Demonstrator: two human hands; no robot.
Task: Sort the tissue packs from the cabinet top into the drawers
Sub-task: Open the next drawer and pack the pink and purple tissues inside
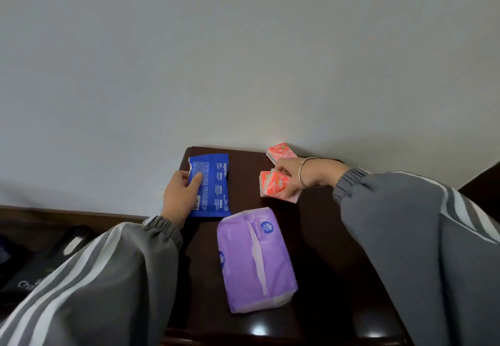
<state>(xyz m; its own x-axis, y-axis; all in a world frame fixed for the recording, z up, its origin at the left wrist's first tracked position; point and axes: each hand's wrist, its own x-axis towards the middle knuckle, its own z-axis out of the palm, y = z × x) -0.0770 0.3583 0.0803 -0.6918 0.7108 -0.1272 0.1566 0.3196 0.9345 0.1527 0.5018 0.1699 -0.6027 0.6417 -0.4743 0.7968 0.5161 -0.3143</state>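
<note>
- Two grey sleeves with white stripes, the left sleeve and the right sleeve, reach in from the lower corners over a dark wooden cabinet top.
- Nearest on that top lies a purple soft tissue pack, flat, its long side running away from the person, untouched by either hand.
- To the left, below the cabinet, stands a black bag with pale lettering.
- The left hand grips the blue wet-wipe pack at its left edge, thumb pressed on the printed face and fingers curled at the rim; the pack lies on the far-left part of the top.
- The right hand, with a thin bracelet at the wrist, curls its fingers down onto a cluster of orange-pink pocket tissue packs and pinches it from above.
- Just behind that hand another orange-pink pocket pack sits against the wall.
- A plain pale wall fills everything beyond.
</note>
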